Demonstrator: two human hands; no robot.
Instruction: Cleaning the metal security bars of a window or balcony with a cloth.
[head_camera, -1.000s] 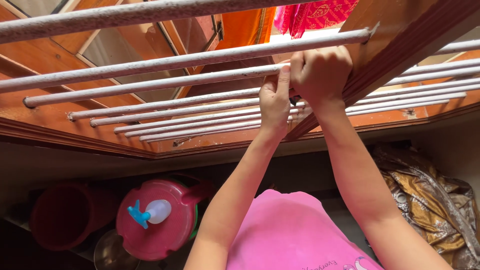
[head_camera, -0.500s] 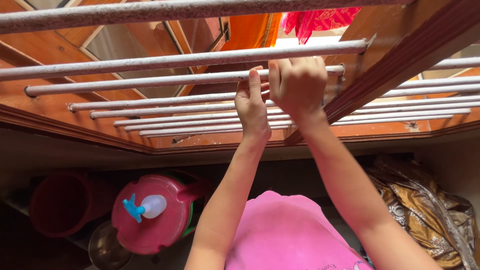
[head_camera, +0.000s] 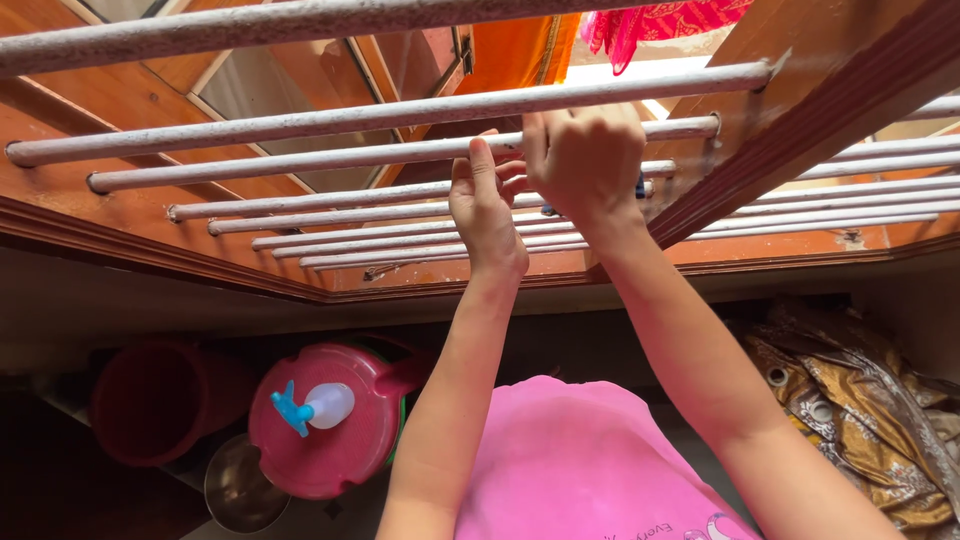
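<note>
We see white window bars (head_camera: 300, 160) in a wooden frame (head_camera: 800, 110) spanning the scene. Our right hand (head_camera: 585, 160) is closed in a fist around one bar at centre; our left hand (head_camera: 487, 205), just left, curls loosely against the bars. Below left sit a red bucket (head_camera: 150, 400) and a pink lid (head_camera: 330, 430).

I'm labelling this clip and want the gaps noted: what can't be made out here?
Head view:
- Right hand: fingertips and anything held, hidden behind the fist and the window bars.
- Left hand: palm side faces away.
- Small dark thing beside the right hand: too little shows.
- Pink cloth: cut off by the top edge.
</note>
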